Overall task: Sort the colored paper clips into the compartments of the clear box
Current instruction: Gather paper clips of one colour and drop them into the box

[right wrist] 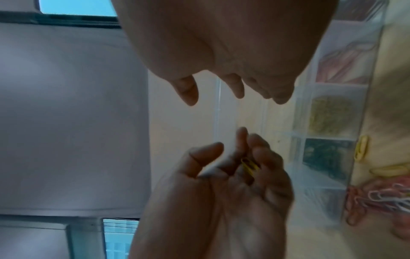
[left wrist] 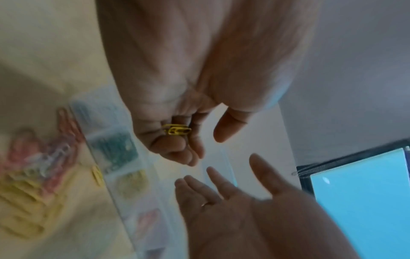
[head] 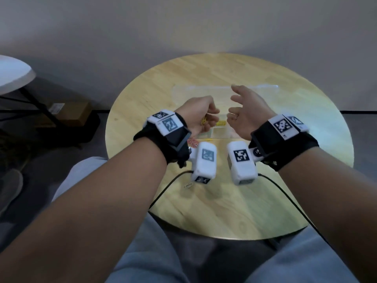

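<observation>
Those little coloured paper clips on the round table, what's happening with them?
A person is sorting them by colour into a clear plastic compartment box on the round wooden table. The left hand holds a few yellow paper clips in its curled fingers, above the box. The right hand hovers beside it, open and empty. Some compartments already hold pink, yellow and green clips, while a loose mixed pile of clips lies unsorted on the table beside the box.

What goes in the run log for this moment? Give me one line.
left hand: holds yellow clips | right hand: open, empty | box: partly sorted | loose clips: on table
</observation>
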{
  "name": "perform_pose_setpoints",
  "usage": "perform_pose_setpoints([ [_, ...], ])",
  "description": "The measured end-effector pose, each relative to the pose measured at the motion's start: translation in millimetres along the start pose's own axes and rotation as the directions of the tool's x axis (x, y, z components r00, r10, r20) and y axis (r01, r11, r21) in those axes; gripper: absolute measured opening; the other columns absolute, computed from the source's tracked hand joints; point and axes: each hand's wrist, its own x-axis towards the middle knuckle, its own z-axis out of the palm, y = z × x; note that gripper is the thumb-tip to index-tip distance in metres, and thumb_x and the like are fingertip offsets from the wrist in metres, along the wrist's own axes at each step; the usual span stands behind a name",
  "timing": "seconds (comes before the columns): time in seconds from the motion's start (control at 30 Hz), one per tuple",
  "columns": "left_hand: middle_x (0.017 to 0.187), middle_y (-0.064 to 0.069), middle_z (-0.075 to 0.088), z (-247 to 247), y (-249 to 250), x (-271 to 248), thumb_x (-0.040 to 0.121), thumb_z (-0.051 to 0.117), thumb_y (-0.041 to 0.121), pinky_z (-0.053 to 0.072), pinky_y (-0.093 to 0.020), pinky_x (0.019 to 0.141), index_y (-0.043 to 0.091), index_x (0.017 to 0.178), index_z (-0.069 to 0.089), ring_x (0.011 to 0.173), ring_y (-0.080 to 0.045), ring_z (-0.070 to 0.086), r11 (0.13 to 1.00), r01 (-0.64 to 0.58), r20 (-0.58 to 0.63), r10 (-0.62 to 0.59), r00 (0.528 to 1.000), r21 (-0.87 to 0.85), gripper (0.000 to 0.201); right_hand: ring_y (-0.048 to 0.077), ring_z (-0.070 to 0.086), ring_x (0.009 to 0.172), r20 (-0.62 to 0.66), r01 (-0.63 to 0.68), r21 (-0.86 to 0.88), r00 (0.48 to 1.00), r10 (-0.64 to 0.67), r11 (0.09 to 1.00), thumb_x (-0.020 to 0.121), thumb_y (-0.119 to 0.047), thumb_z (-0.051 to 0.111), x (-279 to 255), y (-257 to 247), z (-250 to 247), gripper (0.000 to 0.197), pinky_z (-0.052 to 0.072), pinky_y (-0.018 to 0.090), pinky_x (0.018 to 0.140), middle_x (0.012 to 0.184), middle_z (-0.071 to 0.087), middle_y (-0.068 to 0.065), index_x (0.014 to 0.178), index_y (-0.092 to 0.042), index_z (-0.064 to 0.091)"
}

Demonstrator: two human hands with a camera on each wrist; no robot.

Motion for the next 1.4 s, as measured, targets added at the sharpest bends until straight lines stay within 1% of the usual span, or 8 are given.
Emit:
perform_pose_setpoints([
  [0.13,0.112,-0.021,0.051,16,9,20,0.091,0.043,0.007,0.056,-0.027,0.070,-0.002,0.108,0.049,0.091,-0.029,0.055,0.985,0.000,0.039,0.007,0.999,-0.173,0.020,0.023,0.057,0.102,-0.021,0.030,0.120,0.999,-0.027,0.992,0.092,-0.039,0.058,-19,17,-28,0.044,0.045,0.031,0.098,0.117,0.054,0.011,0.130,-0.017,0.054],
  [0.27,0.127,-0.019,0.042,26,3,42,0.092,0.042,0.005,0.033,-0.038,0.109,0.000,0.108,0.042,0.110,-0.030,0.043,0.988,0.031,0.042,-0.025,0.999,-0.153,0.016,0.023,0.059,0.112,-0.053,0.066,0.165,0.997,-0.058,0.984,0.095,-0.032,0.056,-35,29,-53,0.037,0.046,0.032,0.099,0.120,0.060,0.013,0.127,-0.014,0.058],
  [0.43,0.126,-0.013,0.058,16,-7,36,0.096,0.048,0.013,0.046,-0.037,0.095,0.003,0.110,0.059,0.117,-0.027,0.055,0.995,-0.080,0.025,0.082,0.996,-0.065,0.020,0.024,0.066,0.088,-0.061,0.119,0.035,0.991,-0.117,0.992,0.094,-0.021,0.055,-41,34,-73,0.022,0.053,0.035,0.082,0.105,0.070,0.009,0.108,-0.012,0.069],
  [0.53,0.091,-0.006,0.069,-1,-19,10,0.095,0.052,0.011,0.050,-0.030,0.065,0.007,0.100,0.068,0.074,-0.016,0.063,0.936,-0.229,-0.017,0.242,0.970,0.267,0.018,0.023,0.064,0.073,-0.003,0.149,-0.211,0.988,-0.153,0.966,0.095,-0.014,0.053,-38,38,-74,0.019,0.050,0.032,0.069,0.093,0.070,0.010,0.098,-0.011,0.072],
  [0.7,0.071,0.003,0.069,-32,-75,-19,0.086,0.057,0.007,0.042,-0.017,0.054,0.019,0.084,0.071,0.053,-0.003,0.058,0.718,-0.217,-0.026,0.311,0.950,0.661,0.019,0.011,0.064,0.089,0.249,0.252,-0.752,0.964,-0.092,0.609,0.096,-0.014,0.053,-30,56,-56,0.023,0.049,0.026,0.081,0.100,0.070,-0.009,0.102,-0.025,0.072],
  [0.9,0.074,0.007,0.065,-38,-98,-17,0.089,0.060,0.022,0.042,-0.024,0.061,0.036,0.113,0.069,0.065,-0.002,0.055,0.552,-0.167,0.046,0.226,0.973,0.817,0.029,0.023,0.049,0.125,0.378,0.358,-0.914,0.922,0.082,0.190,0.096,-0.018,0.046,-22,80,-41,0.045,0.037,0.030,0.102,0.133,0.053,0.002,0.140,-0.027,0.051],
  [1.0,0.104,0.009,0.066,-34,-95,-15,0.089,0.056,0.019,0.034,-0.019,0.059,0.040,0.129,0.060,0.085,-0.013,0.062,0.489,-0.174,0.091,0.189,0.978,0.855,0.045,0.026,0.047,0.123,0.355,0.344,-0.933,0.927,0.123,0.102,0.095,-0.022,0.047,-21,84,-38,0.047,0.037,0.038,0.105,0.130,0.046,0.003,0.142,-0.028,0.048],
  [1.4,0.121,0.015,0.063,-30,-103,-6,0.082,0.067,0.039,0.049,-0.035,0.091,0.044,0.117,0.065,0.111,-0.013,0.057,0.268,-0.161,0.123,0.150,0.981,0.950,0.035,0.017,0.064,0.081,0.228,0.228,-0.974,0.972,-0.056,-0.008,0.080,-0.021,0.072,-23,84,-40,0.010,0.056,0.031,0.073,0.089,0.068,-0.004,0.076,-0.030,0.070],
])
